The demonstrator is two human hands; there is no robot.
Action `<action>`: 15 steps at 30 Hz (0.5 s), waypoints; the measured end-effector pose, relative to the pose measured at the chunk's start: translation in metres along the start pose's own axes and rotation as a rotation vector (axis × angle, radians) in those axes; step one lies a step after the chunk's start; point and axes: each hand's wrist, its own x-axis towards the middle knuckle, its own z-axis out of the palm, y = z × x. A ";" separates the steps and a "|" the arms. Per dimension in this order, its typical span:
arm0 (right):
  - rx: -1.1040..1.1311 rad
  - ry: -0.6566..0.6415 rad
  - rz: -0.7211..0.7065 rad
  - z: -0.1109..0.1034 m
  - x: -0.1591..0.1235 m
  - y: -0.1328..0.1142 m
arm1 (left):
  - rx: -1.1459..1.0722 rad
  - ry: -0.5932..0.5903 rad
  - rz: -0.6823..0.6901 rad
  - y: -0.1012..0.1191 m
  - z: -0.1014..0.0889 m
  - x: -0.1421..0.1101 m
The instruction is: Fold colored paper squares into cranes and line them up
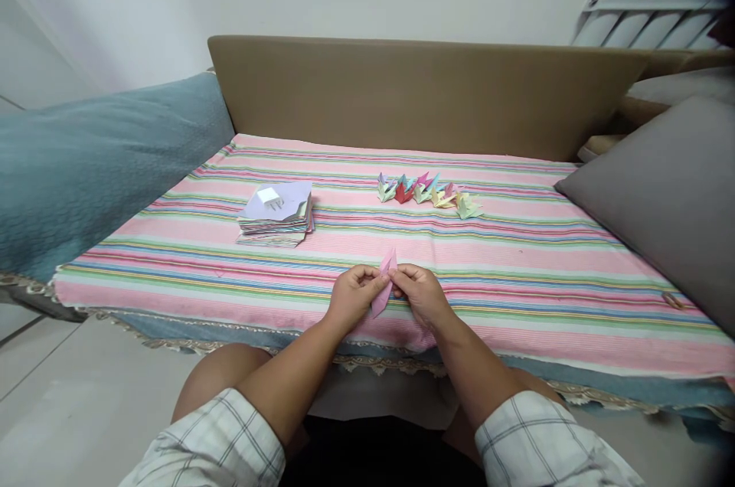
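A pink piece of folded origami paper (380, 305), narrow and pointed at both ends, is held between my two hands over the near part of the striped cloth. My left hand (354, 294) pinches its left side with thumb and fingers. From the right, my right hand (420, 292) grips its upper part near the middle, fingers closed. Beyond my hands, several small folded paper cranes (423, 191) in red, yellow, green, blue and pink stand in rows. To the left lies a thick stack of paper sheets (276, 220), a lilac one on top.
A small white block (269, 198) rests on the stack. The pink striped cloth (189, 230) covers the sofa seat. A blue covered armrest (115, 158) is at left, a grey cushion (666, 196) at right, with a small brown loop (673, 301) nearby. Behind stands the brown backrest (413, 96).
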 end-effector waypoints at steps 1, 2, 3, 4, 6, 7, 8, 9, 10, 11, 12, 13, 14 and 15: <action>-0.015 -0.004 -0.002 0.000 0.000 0.000 | -0.041 0.000 -0.019 0.001 0.000 0.000; -0.026 -0.011 -0.003 -0.001 0.000 0.000 | -0.076 0.005 -0.039 0.003 0.001 0.000; -0.035 -0.020 -0.002 -0.001 0.000 -0.001 | -0.106 0.013 -0.059 0.004 0.001 0.000; -0.044 -0.030 -0.002 -0.001 -0.001 -0.002 | -0.134 0.023 -0.078 0.006 0.001 0.000; -0.062 -0.048 -0.002 -0.001 -0.001 -0.003 | -0.165 0.040 -0.100 0.008 0.002 -0.001; -0.071 -0.052 -0.003 -0.001 -0.002 -0.004 | -0.165 0.043 -0.099 0.008 0.002 -0.001; -0.077 -0.052 -0.004 0.000 -0.002 -0.005 | -0.154 0.042 -0.089 0.008 0.002 -0.001; -0.076 -0.050 -0.006 0.000 -0.003 -0.006 | -0.134 0.039 -0.073 0.007 0.002 -0.001; -0.069 -0.045 -0.007 0.001 -0.003 -0.007 | -0.109 0.038 -0.053 0.006 0.002 -0.001; -0.056 -0.040 -0.005 0.001 -0.004 -0.008 | -0.080 0.036 -0.036 0.005 0.001 0.000; -0.042 -0.034 -0.002 0.002 -0.004 -0.008 | -0.049 0.035 -0.020 0.004 0.001 0.000; -0.029 -0.029 0.003 0.003 -0.004 -0.008 | -0.019 0.035 -0.007 0.003 0.001 0.000; -0.020 -0.024 0.009 0.003 -0.004 -0.009 | 0.010 0.035 0.005 0.003 0.001 0.000; -0.014 -0.020 0.012 0.004 -0.003 -0.008 | 0.036 0.035 0.015 0.002 0.001 0.000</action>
